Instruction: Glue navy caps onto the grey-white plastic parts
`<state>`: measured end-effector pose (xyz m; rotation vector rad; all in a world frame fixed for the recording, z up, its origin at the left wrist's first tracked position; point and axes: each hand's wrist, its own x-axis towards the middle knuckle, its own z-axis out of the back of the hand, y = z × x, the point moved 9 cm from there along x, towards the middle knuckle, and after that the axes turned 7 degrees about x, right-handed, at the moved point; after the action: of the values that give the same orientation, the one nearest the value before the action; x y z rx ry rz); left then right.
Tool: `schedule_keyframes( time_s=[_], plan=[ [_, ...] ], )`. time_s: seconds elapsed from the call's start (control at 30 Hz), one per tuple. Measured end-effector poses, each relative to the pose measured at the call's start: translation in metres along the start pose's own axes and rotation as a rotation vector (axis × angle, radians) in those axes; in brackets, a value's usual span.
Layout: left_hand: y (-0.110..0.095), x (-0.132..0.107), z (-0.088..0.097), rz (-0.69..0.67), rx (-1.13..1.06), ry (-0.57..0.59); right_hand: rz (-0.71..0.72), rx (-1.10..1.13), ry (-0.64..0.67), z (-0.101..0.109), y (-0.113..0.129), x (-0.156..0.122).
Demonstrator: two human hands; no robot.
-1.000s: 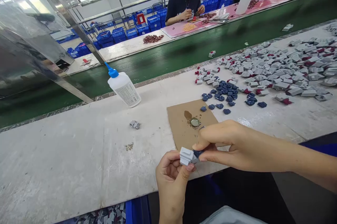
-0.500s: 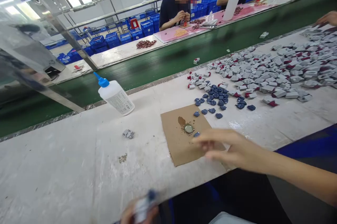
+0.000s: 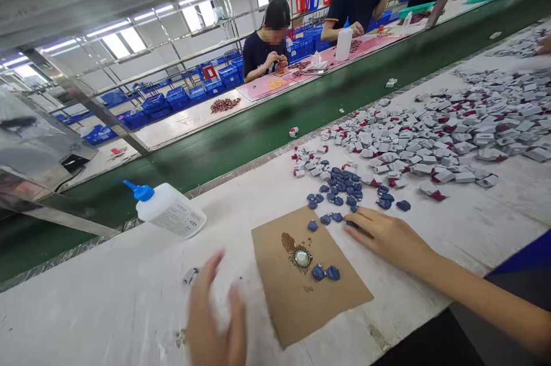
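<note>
My left hand, blurred, is raised over the near table with thumb and fingers apart and nothing seen in it. Just beyond its fingers lies a small grey piece. My right hand rests on the table at the edge of the loose dark blue pieces, its fingers closed over one dark piece, partly hidden. Between the hands is a brown cardboard sheet. On it are a round metal cap with clear liquid in it, a wet brown stain and two blue lumps side by side.
A white bottle with a blue nozzle leans at the left. Many grey-and-red pieces are heaped at the right. Behind runs a green conveyor belt; people sit working across it. A metal post slants at the left.
My left hand, which held a whitish piece with a dark blue tip, has risen and opened. My right hand has moved from the cardboard to the blue pieces. The view has shifted.
</note>
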<state>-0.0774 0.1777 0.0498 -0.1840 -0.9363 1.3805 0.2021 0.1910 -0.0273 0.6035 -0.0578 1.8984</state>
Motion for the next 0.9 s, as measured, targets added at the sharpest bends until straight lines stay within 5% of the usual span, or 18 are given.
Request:
schedule_keyframes(
  time_s=[0.13, 0.23, 0.3, 0.4, 0.53, 0.67, 0.8, 0.9],
  plan=[
    [-0.038, 0.119, -0.144, -0.239, 0.209, 0.389, -0.008, -0.014, -0.17, 0.012, 0.001, -0.002],
    [-0.045, 0.199, -0.238, -0.164, 0.214, 0.432, -0.026, -0.05, -0.242, 0.017, -0.001, -0.003],
    [-0.046, 0.227, -0.28, -0.106, 0.186, 0.435, -0.048, -0.069, -0.276, 0.018, -0.004, -0.001],
    [-0.044, 0.242, -0.305, -0.03, 0.102, 0.423, -0.097, -0.075, -0.325, 0.021, -0.009, 0.001],
    [-0.038, 0.241, -0.283, 0.08, -0.088, 0.359, -0.141, -0.055, -0.287, 0.022, -0.013, 0.006],
    [-0.024, 0.205, -0.214, 0.235, -0.337, 0.298, -0.131, 0.148, -0.219, 0.022, -0.018, 0.004],
    [0.001, 0.11, -0.123, 0.43, -0.55, 0.256, -0.063, 0.394, -0.232, 0.027, -0.006, -0.002],
    [0.019, 0.022, -0.066, 0.594, -0.637, 0.193, 0.043, 0.483, -0.122, 0.028, 0.03, -0.001]
  ],
)
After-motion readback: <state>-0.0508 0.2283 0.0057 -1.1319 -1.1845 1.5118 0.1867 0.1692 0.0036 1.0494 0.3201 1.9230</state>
